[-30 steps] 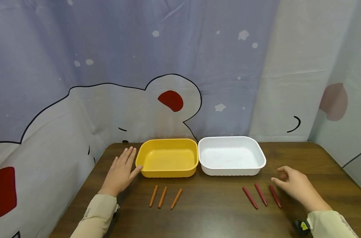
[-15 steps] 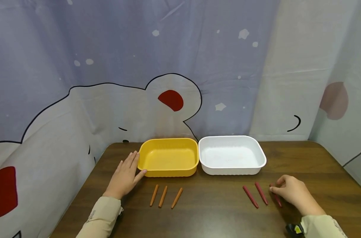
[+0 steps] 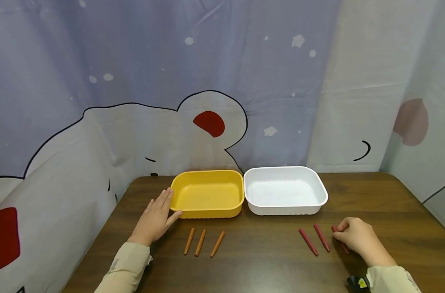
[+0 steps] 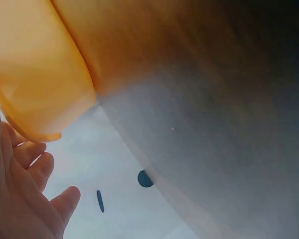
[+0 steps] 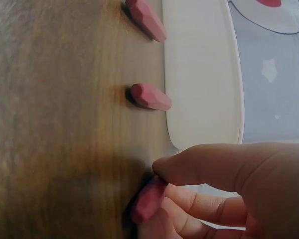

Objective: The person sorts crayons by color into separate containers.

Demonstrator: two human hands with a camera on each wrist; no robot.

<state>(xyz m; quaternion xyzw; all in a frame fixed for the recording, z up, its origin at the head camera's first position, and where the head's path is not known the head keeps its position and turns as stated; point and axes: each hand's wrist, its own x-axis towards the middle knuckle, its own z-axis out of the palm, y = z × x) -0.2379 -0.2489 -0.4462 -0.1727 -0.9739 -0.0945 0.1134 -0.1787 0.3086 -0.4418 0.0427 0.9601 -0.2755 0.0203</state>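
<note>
My left hand (image 3: 153,219) rests with straight fingers against the left end of the yellow tray (image 3: 207,213); the left wrist view shows its fingers by the tray's rim (image 4: 45,138). My right hand (image 3: 361,240) pinches the rightmost dark red crayon (image 5: 149,200) between thumb and fingers, and the crayon still lies on the table. Two more red crayons, the middle one (image 3: 321,237) and the left one (image 3: 308,242), lie slanted beside it. In front of the yellow tray lie three orange crayons (image 3: 200,242), apart from both hands.
A white tray (image 3: 286,211) stands right of the yellow one, their rims touching. Both trays are near the back of the brown wooden table (image 3: 259,260). A printed curtain (image 3: 281,101) hangs behind the table.
My right hand has moved down and left onto the rightmost red crayon and now pinches it. My left hand has shifted slightly right against the yellow tray.
</note>
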